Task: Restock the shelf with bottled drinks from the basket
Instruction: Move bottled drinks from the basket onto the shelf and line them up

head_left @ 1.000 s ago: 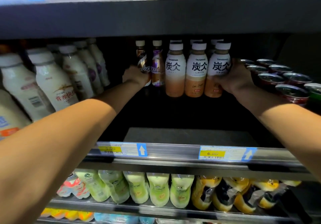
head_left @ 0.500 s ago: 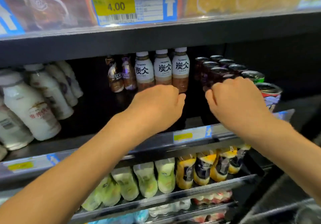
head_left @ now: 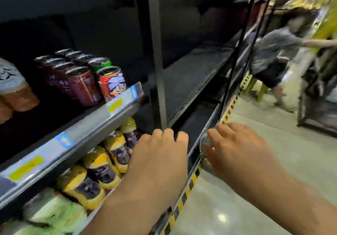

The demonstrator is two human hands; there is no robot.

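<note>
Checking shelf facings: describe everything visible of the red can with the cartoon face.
The red cartoon can looks metal, with a silvery lid and a cartoon face. It stands upright at the front right of the can group, beside a dark red can, behind the price rail. The left hand and right hand are lower, clear of it.

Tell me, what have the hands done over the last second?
Both hands let go of the latte bottles and drew back out of the shelf. The left hand and right hand are now lower and further right, by the aisle floor, neither plainly holding anything. The red cans stand where they were.
</note>
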